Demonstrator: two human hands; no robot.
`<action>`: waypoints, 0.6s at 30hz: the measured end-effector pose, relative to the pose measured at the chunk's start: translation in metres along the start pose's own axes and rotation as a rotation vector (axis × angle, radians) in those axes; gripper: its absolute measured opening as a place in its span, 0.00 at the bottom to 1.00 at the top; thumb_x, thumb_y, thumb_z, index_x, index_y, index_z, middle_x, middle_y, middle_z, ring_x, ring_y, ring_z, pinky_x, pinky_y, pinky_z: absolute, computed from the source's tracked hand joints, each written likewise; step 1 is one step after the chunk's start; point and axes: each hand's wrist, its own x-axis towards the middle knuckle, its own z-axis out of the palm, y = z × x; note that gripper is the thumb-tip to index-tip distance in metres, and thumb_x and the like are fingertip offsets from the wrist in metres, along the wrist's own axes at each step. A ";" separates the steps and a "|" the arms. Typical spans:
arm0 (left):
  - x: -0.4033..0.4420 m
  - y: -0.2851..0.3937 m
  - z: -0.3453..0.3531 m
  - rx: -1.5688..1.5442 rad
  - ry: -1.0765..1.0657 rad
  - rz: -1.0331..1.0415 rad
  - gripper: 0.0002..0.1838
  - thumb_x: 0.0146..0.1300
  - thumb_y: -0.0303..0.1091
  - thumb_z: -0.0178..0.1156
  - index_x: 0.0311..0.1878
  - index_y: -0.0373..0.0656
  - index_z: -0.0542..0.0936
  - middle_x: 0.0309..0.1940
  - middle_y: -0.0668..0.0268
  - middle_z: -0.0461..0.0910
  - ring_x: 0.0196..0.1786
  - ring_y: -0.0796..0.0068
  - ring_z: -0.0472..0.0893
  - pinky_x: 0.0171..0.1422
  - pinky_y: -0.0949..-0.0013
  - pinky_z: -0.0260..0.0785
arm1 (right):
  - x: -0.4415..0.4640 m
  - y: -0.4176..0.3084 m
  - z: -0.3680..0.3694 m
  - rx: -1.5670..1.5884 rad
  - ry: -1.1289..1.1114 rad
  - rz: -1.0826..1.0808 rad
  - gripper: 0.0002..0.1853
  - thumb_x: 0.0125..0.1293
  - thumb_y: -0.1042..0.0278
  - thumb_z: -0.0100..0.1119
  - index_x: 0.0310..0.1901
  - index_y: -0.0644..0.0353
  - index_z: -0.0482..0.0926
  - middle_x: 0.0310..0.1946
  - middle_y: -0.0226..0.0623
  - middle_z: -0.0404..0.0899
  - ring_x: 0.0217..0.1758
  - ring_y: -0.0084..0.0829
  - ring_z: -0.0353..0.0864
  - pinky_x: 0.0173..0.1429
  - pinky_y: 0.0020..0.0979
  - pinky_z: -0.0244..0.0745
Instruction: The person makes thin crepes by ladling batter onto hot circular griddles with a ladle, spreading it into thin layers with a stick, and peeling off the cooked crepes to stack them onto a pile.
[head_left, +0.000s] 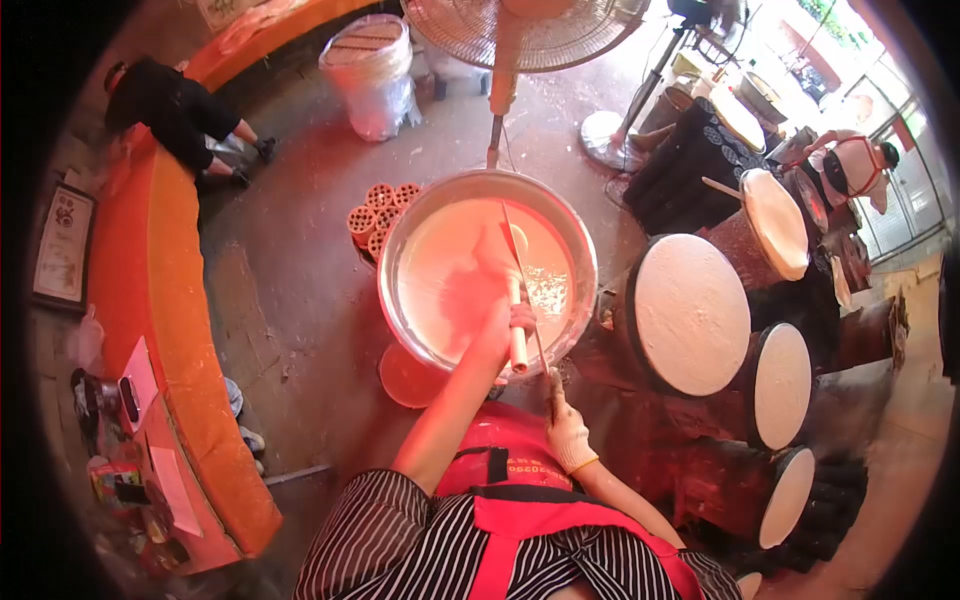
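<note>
A large round metal basin (pixel 392 318) holds pale liquid, lit reddish, in front of my body. My left hand (pixel 522 316) is closed round a light wooden handle (pixel 518 352) over the basin's near part; a pale rounded end shows farther up. In a whitish glove, my right hand (pixel 567 430) grips the lower end of a long thin stick (pixel 535 322) near the basin's front rim. The stick slants up across the basin, beside the wooden handle. What the stick's tip touches cannot be made out.
A fan (pixel 505 80) stands beyond the basin. Perforated briquettes (pixel 380 208) lie at its left. Several drums with pale round tops (pixel 692 315) stand right. A curved orange counter (pixel 165 330) runs along the left; a person (pixel 180 110) leans there. Another person (pixel 850 165) is far right.
</note>
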 end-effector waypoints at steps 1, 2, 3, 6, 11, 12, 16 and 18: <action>-0.013 -0.013 0.010 0.025 -0.078 0.021 0.08 0.75 0.40 0.52 0.42 0.47 0.72 0.19 0.77 0.61 0.18 0.86 0.63 0.16 0.80 0.56 | -0.014 -0.003 -0.004 0.026 0.053 -0.063 0.39 0.74 0.68 0.51 0.82 0.42 0.44 0.35 0.57 0.82 0.36 0.60 0.82 0.40 0.57 0.75; -0.029 -0.025 0.020 0.106 -0.094 0.066 0.10 0.76 0.42 0.52 0.41 0.47 0.72 0.19 0.77 0.61 0.18 0.86 0.63 0.16 0.81 0.56 | -0.026 -0.006 -0.008 0.025 0.076 -0.074 0.39 0.74 0.69 0.52 0.81 0.41 0.47 0.37 0.56 0.83 0.37 0.60 0.82 0.40 0.56 0.76; -0.045 -0.038 0.030 0.186 -0.107 0.114 0.11 0.77 0.44 0.51 0.41 0.48 0.72 0.19 0.77 0.60 0.18 0.86 0.63 0.16 0.81 0.55 | -0.038 -0.003 -0.009 0.037 0.090 -0.089 0.39 0.74 0.69 0.52 0.81 0.41 0.47 0.37 0.56 0.83 0.37 0.60 0.82 0.40 0.56 0.76; -0.095 -0.071 0.061 0.597 -0.013 0.330 0.14 0.78 0.52 0.48 0.44 0.52 0.70 0.19 0.76 0.59 0.16 0.85 0.60 0.16 0.81 0.54 | -0.066 0.004 -0.018 0.046 0.214 -0.233 0.39 0.72 0.68 0.54 0.81 0.42 0.50 0.40 0.51 0.83 0.37 0.56 0.83 0.39 0.54 0.78; -0.186 -0.122 0.133 1.247 0.123 0.710 0.12 0.79 0.52 0.48 0.50 0.56 0.68 0.21 0.77 0.61 0.16 0.86 0.60 0.17 0.80 0.51 | -0.093 -0.008 -0.087 -0.067 0.264 -0.256 0.37 0.69 0.74 0.54 0.79 0.50 0.56 0.46 0.53 0.82 0.39 0.56 0.83 0.43 0.50 0.79; -0.203 -0.122 0.151 1.358 0.094 0.730 0.13 0.79 0.52 0.48 0.50 0.55 0.68 0.21 0.77 0.61 0.16 0.86 0.60 0.17 0.80 0.50 | -0.094 -0.010 -0.101 -0.089 0.320 -0.300 0.37 0.69 0.74 0.54 0.79 0.50 0.56 0.44 0.52 0.82 0.37 0.55 0.83 0.41 0.49 0.79; -0.233 -0.118 0.214 1.695 0.078 0.728 0.16 0.79 0.53 0.48 0.49 0.49 0.67 0.21 0.77 0.61 0.17 0.89 0.59 0.16 0.80 0.51 | -0.086 -0.033 -0.148 -0.141 0.667 -0.410 0.41 0.65 0.77 0.57 0.80 0.50 0.55 0.35 0.47 0.80 0.28 0.47 0.82 0.30 0.44 0.77; -0.202 -0.090 0.237 1.697 0.193 0.574 0.18 0.79 0.52 0.47 0.50 0.46 0.68 0.20 0.78 0.60 0.16 0.89 0.58 0.15 0.81 0.50 | -0.060 -0.043 -0.142 -0.153 0.794 -0.365 0.42 0.65 0.75 0.57 0.80 0.47 0.54 0.34 0.46 0.79 0.28 0.45 0.82 0.30 0.44 0.77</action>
